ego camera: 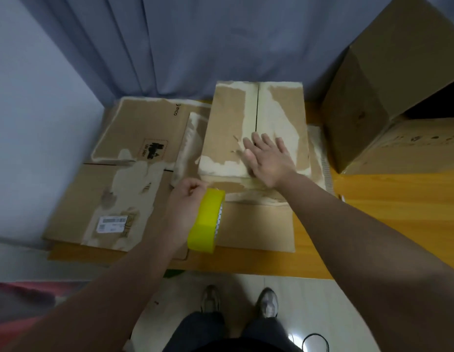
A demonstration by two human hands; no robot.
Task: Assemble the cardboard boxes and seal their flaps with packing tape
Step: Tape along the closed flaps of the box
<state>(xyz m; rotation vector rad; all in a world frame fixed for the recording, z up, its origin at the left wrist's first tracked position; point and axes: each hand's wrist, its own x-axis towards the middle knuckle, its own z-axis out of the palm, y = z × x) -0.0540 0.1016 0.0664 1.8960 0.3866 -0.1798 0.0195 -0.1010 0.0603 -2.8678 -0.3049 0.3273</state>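
Note:
An assembled cardboard box (228, 128) stands on the table's middle, its two top flaps closed with a dark seam between them and torn pale patches on the surface. My right hand (268, 157) lies flat on the near part of the box top, fingers spread across the seam. My left hand (186, 196) is curled at the box's near left corner, and a yellow roll of packing tape (207, 221) hangs around its wrist. Whether its fingers pinch a tape end cannot be seen.
Flattened cardboard boxes (114, 199) cover the left of the orange table (386, 224), one with a white label. Two large assembled boxes (388, 97) are stacked at the right. Grey curtains hang behind. My shoes and a black cable show on the tiled floor.

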